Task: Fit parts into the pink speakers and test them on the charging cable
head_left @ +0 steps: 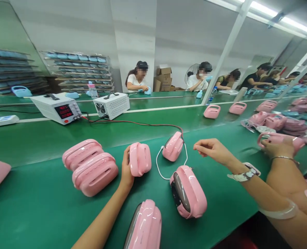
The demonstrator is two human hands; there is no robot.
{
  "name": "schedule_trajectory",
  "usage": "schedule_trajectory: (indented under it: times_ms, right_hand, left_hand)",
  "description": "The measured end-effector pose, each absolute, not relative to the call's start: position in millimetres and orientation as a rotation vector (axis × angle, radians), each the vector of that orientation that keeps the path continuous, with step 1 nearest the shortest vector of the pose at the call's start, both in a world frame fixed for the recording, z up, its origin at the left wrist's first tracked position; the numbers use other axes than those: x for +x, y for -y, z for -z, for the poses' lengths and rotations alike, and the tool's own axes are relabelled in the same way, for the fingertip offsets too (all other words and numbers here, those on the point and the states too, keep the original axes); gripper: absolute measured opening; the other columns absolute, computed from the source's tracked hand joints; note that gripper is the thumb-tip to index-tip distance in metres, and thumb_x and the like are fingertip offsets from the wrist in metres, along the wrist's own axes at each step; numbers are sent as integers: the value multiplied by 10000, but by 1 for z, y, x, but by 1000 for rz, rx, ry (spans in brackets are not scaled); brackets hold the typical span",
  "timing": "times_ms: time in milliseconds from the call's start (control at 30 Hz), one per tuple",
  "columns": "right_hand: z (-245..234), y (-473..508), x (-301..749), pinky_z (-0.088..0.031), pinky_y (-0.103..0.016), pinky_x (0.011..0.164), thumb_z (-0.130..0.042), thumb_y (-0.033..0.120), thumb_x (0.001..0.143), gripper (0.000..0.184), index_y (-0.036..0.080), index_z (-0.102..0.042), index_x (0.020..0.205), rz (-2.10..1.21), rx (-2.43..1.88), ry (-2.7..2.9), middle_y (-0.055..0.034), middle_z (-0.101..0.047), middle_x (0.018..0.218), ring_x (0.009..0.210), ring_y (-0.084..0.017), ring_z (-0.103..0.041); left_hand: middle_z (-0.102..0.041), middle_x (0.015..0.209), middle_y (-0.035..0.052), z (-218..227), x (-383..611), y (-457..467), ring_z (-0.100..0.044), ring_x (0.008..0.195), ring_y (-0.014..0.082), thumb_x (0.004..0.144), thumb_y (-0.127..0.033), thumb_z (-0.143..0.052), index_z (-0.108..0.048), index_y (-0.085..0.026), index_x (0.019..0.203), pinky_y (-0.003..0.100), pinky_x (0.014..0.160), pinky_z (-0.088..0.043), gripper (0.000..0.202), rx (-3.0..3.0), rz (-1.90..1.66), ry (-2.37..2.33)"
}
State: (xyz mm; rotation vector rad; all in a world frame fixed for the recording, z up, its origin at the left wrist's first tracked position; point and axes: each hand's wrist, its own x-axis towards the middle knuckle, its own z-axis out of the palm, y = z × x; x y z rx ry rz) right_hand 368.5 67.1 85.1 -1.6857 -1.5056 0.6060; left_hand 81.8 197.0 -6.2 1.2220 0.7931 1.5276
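My left hand [127, 171] is wrapped round a glossy pink plastic device [141, 159], which has a raised band and a small slot. My right hand [213, 150], with a watch at its wrist, hovers over the mat with fingertips pressed together and nothing visible in them. Between my hands, a pink device [173, 147] has red and black wires and a white cable around it. Closer to me lies a pink device with a dark window [188, 192]. Another similar device [148, 224] is at the bottom edge. Two pink devices [96, 173] lie side by side left of my left hand.
A power supply with red digits [63, 110] and a white vented box [111, 105] stand behind the green mat [39, 207]. At right, a co-worker's hand [280, 147] grips a pink handled shell [296, 141]. More pink shells [275, 121] are piled there. Other people sit opposite.
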Motion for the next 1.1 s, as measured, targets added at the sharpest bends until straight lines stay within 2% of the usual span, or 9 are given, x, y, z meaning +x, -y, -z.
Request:
schedule_trajectory:
  times_ms: [167,300,500,667,733,833,900,1033,1100]
  right_hand:
    - [-26,-54,382,-406,-290,520,-667,499,718,357,159,-757,782,-531,-1844,1504,-31,-604,582,530,-157,-485]
    - [-5,-47,380,-414,-320,600,-676,436,712,322,201,-802,892,-443,-1922,1532,-48,-620,665,601,-190,-511]
    - [6,-41,375,-452,-377,643,-539,460,790,360,194,-779,755,-390,-1902,1604,-100,-676,731,653,-247,-596]
    - [11,-47,386,-466,-393,604,-599,543,690,335,228,-711,671,-452,-1903,1541,-80,-683,655,599,-259,-588]
    - [2,-51,393,-458,-394,582,-654,623,618,395,230,-688,627,-512,-1886,1449,-88,-675,647,580,-258,-577]
    - [-31,-56,394,-416,-380,547,-743,657,583,458,216,-709,701,-593,-1838,1273,-100,-634,641,546,-216,-520]
    - [-60,-58,384,-393,-361,534,-814,620,572,457,209,-716,745,-688,-1700,1169,-77,-575,612,545,-184,-480]
    - [-113,-64,333,-355,-257,461,-938,513,442,492,188,-672,700,-1055,-1319,936,4,-485,648,529,-102,-406]
    - [-130,-70,299,-350,-211,443,-944,429,472,462,171,-615,669,-1295,-1214,912,30,-477,646,502,-63,-370]
  left_hand:
    - [-677,1158,88,1,84,-194,-598,1099,309,613,-414,-774,-680,-236,978,379,990,-478,417,1251,-1469,-761]
    - [-672,1168,86,0,88,-192,-590,1114,306,619,-392,-772,-685,-246,1037,374,994,-478,451,1262,-1434,-779]
    - [-681,1182,81,1,88,-190,-609,1131,278,648,-351,-734,-669,-208,1095,350,997,-472,474,1320,-1417,-801]
    - [-714,1120,86,-4,94,-199,-648,1033,263,707,-290,-654,-699,-174,1050,354,916,-505,365,1385,-1360,-867]
    - [-723,1087,90,-6,97,-205,-662,987,250,758,-233,-613,-706,-156,1034,365,905,-510,301,1409,-1306,-911]
    - [-723,1057,86,-10,103,-208,-665,993,234,838,-168,-598,-696,-128,1054,412,959,-493,240,1461,-1218,-946]
    - [-712,1077,77,-12,108,-207,-649,1051,233,867,-157,-624,-687,-126,1074,452,1016,-462,218,1500,-1173,-959]
    - [-684,1128,74,-16,119,-207,-616,1123,248,877,-199,-683,-677,-136,1093,503,1067,-426,225,1545,-1096,-1008]
    - [-670,1140,78,-19,124,-210,-616,1116,250,895,-242,-678,-669,-132,1087,500,1044,-453,221,1553,-1067,-1017]
